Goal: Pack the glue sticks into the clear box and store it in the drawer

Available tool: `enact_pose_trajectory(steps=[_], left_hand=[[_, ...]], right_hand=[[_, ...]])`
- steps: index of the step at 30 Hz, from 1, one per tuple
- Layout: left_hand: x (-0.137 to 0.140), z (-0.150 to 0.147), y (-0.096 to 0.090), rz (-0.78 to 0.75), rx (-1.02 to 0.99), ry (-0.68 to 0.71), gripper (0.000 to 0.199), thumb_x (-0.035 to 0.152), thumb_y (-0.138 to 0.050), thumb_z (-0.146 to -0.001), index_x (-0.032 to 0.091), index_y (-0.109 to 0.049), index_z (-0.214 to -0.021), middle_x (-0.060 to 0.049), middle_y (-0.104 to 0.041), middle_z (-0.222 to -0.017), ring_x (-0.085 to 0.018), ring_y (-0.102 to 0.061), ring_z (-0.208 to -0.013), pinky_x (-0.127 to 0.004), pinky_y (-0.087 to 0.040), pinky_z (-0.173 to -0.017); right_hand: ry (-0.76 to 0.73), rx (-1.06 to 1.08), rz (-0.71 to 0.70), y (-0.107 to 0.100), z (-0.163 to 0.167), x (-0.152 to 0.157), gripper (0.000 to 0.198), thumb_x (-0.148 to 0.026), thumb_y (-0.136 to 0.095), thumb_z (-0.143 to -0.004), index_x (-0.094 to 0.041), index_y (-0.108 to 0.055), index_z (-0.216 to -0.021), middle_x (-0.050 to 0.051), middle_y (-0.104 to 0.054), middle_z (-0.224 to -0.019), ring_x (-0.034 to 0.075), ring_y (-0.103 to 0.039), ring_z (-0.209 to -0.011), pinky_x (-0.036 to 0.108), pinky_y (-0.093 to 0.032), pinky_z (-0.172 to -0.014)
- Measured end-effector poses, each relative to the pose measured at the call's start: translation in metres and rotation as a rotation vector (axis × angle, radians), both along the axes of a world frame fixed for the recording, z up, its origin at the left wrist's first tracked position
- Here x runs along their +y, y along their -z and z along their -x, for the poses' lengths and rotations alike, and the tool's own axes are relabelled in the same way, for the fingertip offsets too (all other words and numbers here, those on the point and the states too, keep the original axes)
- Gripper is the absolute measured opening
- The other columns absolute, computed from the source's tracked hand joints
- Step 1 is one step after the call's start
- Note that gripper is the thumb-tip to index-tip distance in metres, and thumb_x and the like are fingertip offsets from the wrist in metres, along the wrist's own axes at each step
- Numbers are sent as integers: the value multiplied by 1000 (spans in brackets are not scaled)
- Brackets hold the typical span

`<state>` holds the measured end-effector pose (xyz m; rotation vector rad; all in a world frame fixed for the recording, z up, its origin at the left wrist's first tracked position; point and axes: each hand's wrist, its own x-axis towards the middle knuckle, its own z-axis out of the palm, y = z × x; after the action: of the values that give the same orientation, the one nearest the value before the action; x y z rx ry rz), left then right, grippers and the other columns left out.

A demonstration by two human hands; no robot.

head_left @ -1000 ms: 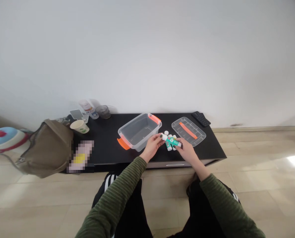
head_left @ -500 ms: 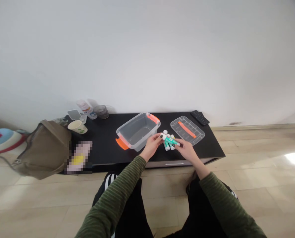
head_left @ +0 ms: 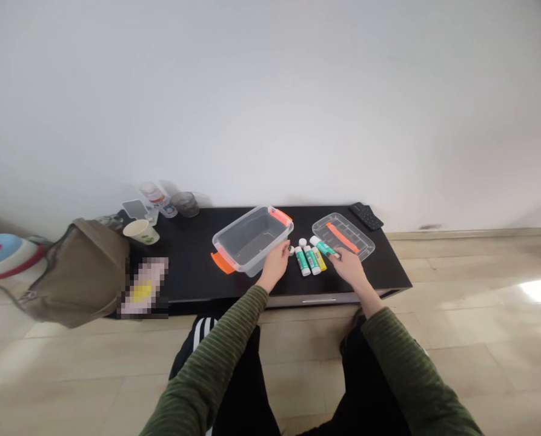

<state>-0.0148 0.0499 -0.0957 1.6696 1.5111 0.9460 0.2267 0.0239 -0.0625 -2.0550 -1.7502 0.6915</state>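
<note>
The green tube (head_left: 325, 247) has moved away from our left hand (head_left: 275, 264), which pinches what looks like its white cap (head_left: 291, 249). Our right hand (head_left: 349, 267) closes around its lower end, probably keeping the top clear; it points left, between our hands.

Clear box (head_left: 252, 240), orange clips (head_left: 223, 263), black table (head_left: 188, 266)
Right of the box are green-and-white tubes (head_left: 312, 260), a yellow tube (head_left: 320, 260) and a clear lid (head_left: 357, 233) with orange handle (head_left: 343, 237); left of it, a green-marked white cup (head_left: 140, 232) and brown bag (head_left: 82, 266). The person's sleeves (head_left: 211, 348) are striped green.
</note>
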Motion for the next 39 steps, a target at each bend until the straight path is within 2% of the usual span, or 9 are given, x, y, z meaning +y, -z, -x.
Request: enact_pose_trajectory(steps=[4,8,15,18,21,28,32,34,39], left_hand=[[-13,3,1,-40,422,61,32,8,-49,-91,13,-66,-117,-16,-68,-124,-25,-61,-120,-39,-43,-109],[-26,3,2,-13,615,91,27,9,-48,-92,13,-65,-112,-15,-65,-117,-25,-61,-115,-36,-45,-102],[-32,7,0,68,715,121,30,5,-42,-93,16,-61,-114,-14,-63,-116,-24,-62,-105,-33,-48,-88],[-32,9,0,76,718,125,28,5,-44,-93,16,-59,-114,-14,-63,-115,-25,-63,-104,-33,-48,-87],[-32,9,0,87,687,121,27,5,-45,-93,14,-58,-114,-14,-64,-113,-25,-63,-105,-34,-47,-88],[-29,11,5,44,440,94,33,7,-50,-91,13,-60,-123,-16,-63,-124,-25,-63,-114,-37,-46,-101],[-25,13,14,62,236,80,27,7,-56,-88,16,-67,-111,-12,-67,-116,-23,-65,-110,-39,-47,-104],[-22,12,19,146,59,48,22,8,-60,-87,16,-69,-105,-10,-70,-108,-21,-68,-101,-40,-50,-101],[-18,8,22,442,-603,-32,11,17,-70,-88,13,-67,-98,-9,-73,-96,-16,-72,-83,-40,-58,-92]], right_hand=[[55,-268,77,5,3,5,34,-35,-47,-98,-19,-65,-123,14,-71,-113,28,-66,-107,34,-48,-82],[17,-398,96,15,13,9,33,-35,-47,-98,-14,-63,-119,19,-69,-111,30,-62,-112,36,-49,-83],[-11,-469,62,27,21,16,30,-30,-53,-94,-12,-62,-118,20,-62,-122,32,-51,-124,37,-51,-83],[-26,-464,-2,25,24,15,31,-29,-52,-96,-16,-60,-123,18,-57,-129,29,-50,-125,34,-51,-81],[-98,-430,-12,22,30,12,28,-31,-48,-99,-20,-63,-120,14,-60,-125,25,-54,-119,31,-49,-79],[-124,-434,82,23,39,12,32,-36,-45,-101,-18,-70,-110,14,-65,-117,26,-61,-111,32,-47,-80],[-113,-447,112,23,41,15,34,-36,-46,-99,-16,-72,-109,16,-65,-119,27,-62,-112,32,-47,-81],[-115,-457,121,23,41,16,33,-35,-48,-98,-16,-72,-109,17,-65,-120,28,-62,-113,32,-47,-81],[-104,-448,71,16,39,17,28,-32,-52,-95,-17,-72,-107,14,-67,-118,26,-62,-113,29,-46,-80]])
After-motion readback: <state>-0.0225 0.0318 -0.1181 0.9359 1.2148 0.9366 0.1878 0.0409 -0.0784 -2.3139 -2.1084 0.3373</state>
